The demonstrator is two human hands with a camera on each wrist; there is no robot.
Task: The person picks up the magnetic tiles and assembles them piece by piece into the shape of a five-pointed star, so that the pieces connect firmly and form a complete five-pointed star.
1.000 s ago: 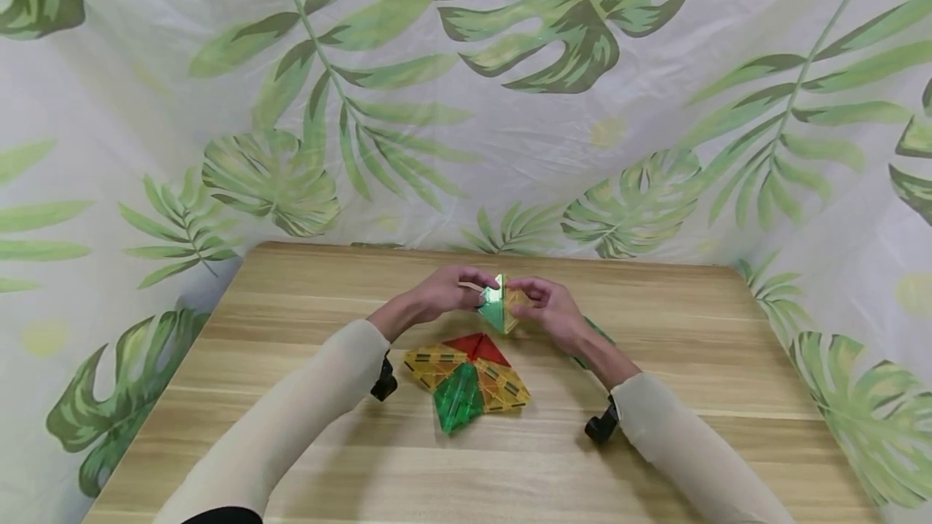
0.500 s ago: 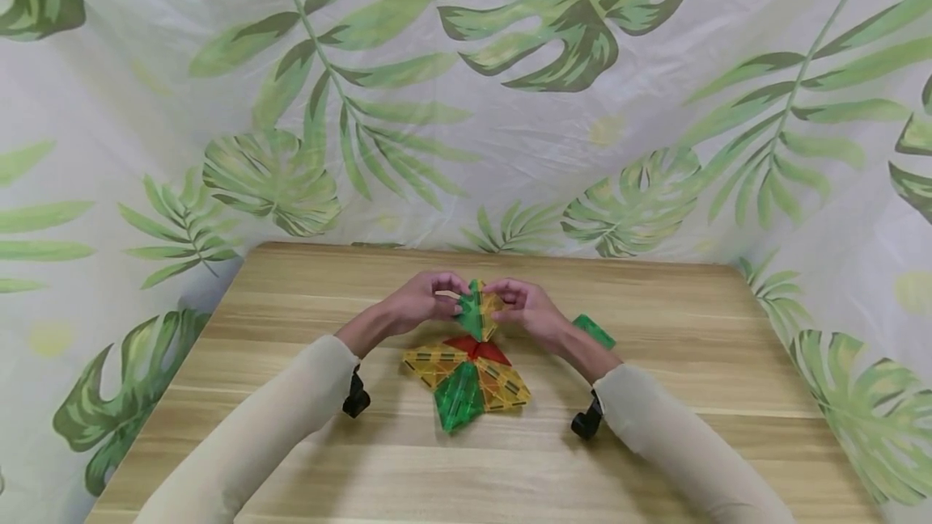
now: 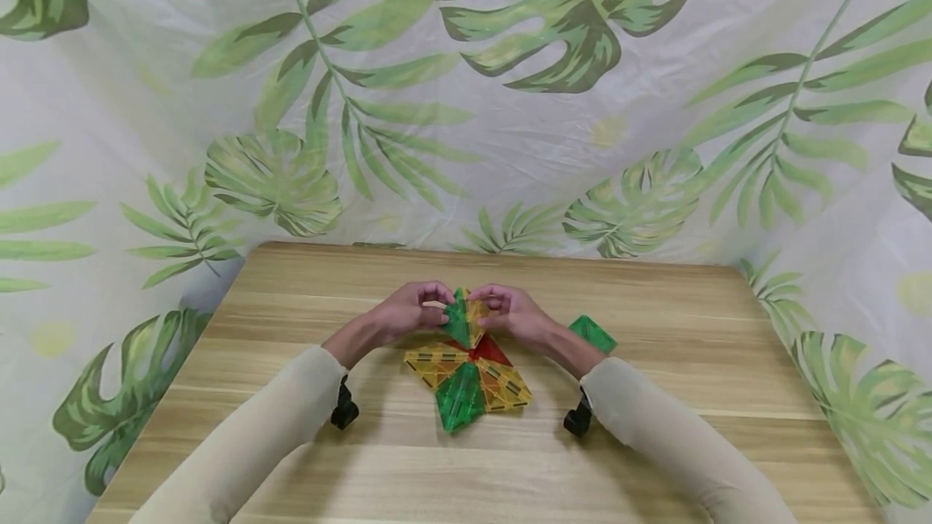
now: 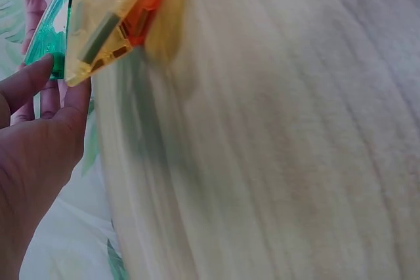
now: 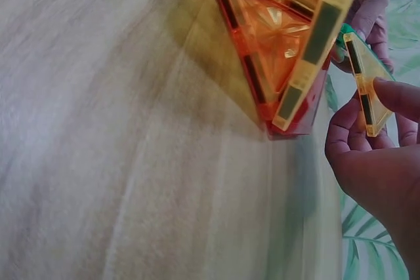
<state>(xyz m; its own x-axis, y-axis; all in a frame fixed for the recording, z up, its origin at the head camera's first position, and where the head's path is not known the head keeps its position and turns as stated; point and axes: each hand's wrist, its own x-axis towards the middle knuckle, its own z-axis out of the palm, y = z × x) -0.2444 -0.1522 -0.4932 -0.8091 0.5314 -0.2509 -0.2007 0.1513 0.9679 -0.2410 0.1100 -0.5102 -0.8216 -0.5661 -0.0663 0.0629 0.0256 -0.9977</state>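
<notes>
Over the far middle of the table, a see-through green triangular magnetic tile (image 3: 455,323) and a yellow triangular magnetic tile (image 3: 476,315) meet along an upright edge. My left hand (image 3: 396,315) pinches the green one between thumb and fingers, and my right hand (image 3: 523,319) pinches the yellow one. Just in front stands a star-like build of magnetic tiles, with yellow points (image 3: 434,361), a green point (image 3: 460,399) and a red part (image 3: 493,351). The held pair overlaps its red far side in the head view; whether they touch, I cannot tell.
A loose green tile (image 3: 593,333) lies on the wooden table (image 3: 510,475), right of the build near my right forearm. Behind the table's far edge hangs a leaf-patterned cloth (image 3: 510,144). A small black camera sits at each wrist.
Both hands have moved the held green and yellow tiles left and nearer, up to the star-like build. The build has stayed in place, and the loose green tile shows more from behind the right arm.
</notes>
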